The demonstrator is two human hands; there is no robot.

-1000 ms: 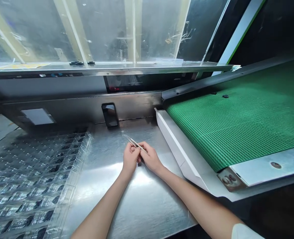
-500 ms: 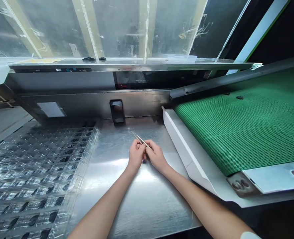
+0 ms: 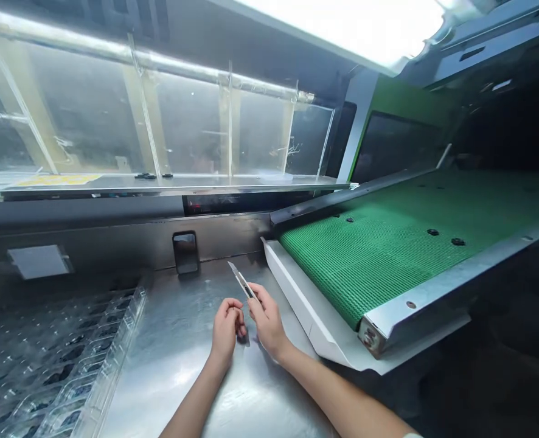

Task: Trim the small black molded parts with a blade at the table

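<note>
Above steel tabletop (image 3: 166,359), slim silvery knife (image 3: 242,283), pointed blade (image 3: 232,267), right grip (image 3: 267,320) clamped on handle (image 3: 246,289), left grip (image 3: 226,325) unclear

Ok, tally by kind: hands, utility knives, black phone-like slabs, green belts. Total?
Hands, left hand and right hand: 2
Utility knife: 1
Black phone-like slab: 1
Green belt: 1
Total: 5
</note>
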